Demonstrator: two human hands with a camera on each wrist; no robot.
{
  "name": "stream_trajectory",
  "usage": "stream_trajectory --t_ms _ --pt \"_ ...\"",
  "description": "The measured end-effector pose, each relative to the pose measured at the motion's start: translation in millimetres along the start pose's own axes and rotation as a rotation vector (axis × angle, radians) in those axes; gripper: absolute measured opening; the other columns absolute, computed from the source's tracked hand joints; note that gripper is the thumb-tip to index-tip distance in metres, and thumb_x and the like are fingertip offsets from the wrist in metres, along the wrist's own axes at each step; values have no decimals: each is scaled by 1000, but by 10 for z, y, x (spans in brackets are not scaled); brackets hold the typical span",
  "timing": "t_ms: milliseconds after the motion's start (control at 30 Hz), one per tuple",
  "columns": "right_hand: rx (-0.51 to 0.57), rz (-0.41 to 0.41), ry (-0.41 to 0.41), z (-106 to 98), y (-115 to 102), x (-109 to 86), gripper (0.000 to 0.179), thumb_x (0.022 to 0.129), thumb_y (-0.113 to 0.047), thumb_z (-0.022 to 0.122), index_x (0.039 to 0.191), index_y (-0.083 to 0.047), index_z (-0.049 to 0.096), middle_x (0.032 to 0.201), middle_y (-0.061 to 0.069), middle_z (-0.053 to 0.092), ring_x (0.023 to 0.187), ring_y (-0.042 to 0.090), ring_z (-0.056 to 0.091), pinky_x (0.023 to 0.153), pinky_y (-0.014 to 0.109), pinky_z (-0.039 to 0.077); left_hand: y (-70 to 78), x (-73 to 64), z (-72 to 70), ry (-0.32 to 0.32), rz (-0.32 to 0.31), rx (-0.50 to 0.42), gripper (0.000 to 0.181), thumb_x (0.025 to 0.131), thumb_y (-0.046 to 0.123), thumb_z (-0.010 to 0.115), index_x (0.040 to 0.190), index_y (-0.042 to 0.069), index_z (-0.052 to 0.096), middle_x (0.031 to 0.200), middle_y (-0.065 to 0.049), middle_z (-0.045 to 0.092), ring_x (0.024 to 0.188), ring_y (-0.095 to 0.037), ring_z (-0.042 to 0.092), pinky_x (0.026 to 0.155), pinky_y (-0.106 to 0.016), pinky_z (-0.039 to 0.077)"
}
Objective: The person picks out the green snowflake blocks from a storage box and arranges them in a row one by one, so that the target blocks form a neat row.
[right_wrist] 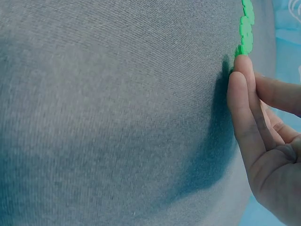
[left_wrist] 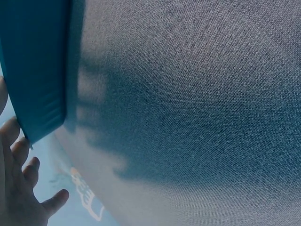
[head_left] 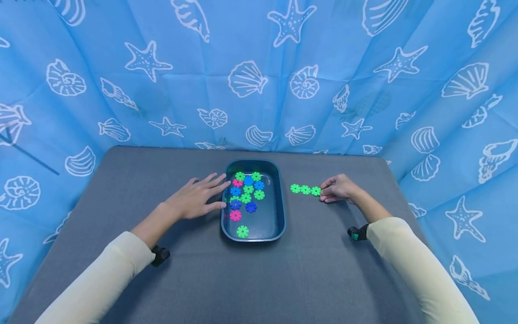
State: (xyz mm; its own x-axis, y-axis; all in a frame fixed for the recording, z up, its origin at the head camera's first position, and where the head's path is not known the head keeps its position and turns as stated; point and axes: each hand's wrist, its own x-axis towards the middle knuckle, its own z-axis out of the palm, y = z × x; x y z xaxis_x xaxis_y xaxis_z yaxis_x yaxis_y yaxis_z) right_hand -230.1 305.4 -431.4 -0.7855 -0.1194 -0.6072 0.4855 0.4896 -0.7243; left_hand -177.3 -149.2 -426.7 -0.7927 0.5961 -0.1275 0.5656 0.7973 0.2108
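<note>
At the right, my right hand pinches the end of a short chain of green notched plastic discs. The chain lies in a row pointing toward the tray, and in the right wrist view its near end is partly hidden by the fingertips. On the other side, my left hand is spread with fairly straight fingers at the left rim of a dark blue tray. Loose discs lie inside, mostly along its left half: several green, several blue and two pink.
A grey cloth-covered table bears the tray and the chain. Behind it and at both sides hangs a blue curtain with white shells and starfish. Black straps show at the wrists, below cream sleeves.
</note>
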Motion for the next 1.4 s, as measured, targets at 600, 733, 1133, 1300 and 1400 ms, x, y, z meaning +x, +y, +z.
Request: stream_trajectory --t_ms 600,733,1133,1300,1400 --pt "-127 -136 -6 35 -403 -80 40 97 1 60 130 19 47 85 16 73 77 21 73 82 42 59 -13 -15 -10 3 0 20 75 98 59 51 158 21 30 164 -8 23 149 -39 20 110 -70 22" --pt "-136 -187 -88 152 -679 -142 41 101 -8 56 134 16 48 100 23 72 87 25 73 89 46 55 -13 -15 -16 0 5 12 74 98 58 51 158 20 30 164 -9 23 149 -38 20 110 -70 22" --pt "-149 -142 -409 825 -1190 -207 43 104 -22 54 135 8 53 127 31 61 114 37 65 100 48 48 -22 -4 -5 3 12 12 74 99 57 50 158 20 29 164 -9 23 149 -39 20 110 -71 22" --pt "-286 -138 -512 1153 -1197 -149 52 105 -28 52 143 7 46 137 26 57 126 34 58 105 46 45 -22 3 -1 0 8 15 74 98 57 51 158 20 30 164 -8 22 149 -39 20 110 -71 22" --pt "-354 -116 -562 1314 -1185 -125 53 105 -31 52 144 4 47 138 21 58 128 30 57 106 44 45 -16 7 -1 -5 5 13 74 99 58 50 158 20 29 165 -8 22 149 -39 19 110 -70 22"
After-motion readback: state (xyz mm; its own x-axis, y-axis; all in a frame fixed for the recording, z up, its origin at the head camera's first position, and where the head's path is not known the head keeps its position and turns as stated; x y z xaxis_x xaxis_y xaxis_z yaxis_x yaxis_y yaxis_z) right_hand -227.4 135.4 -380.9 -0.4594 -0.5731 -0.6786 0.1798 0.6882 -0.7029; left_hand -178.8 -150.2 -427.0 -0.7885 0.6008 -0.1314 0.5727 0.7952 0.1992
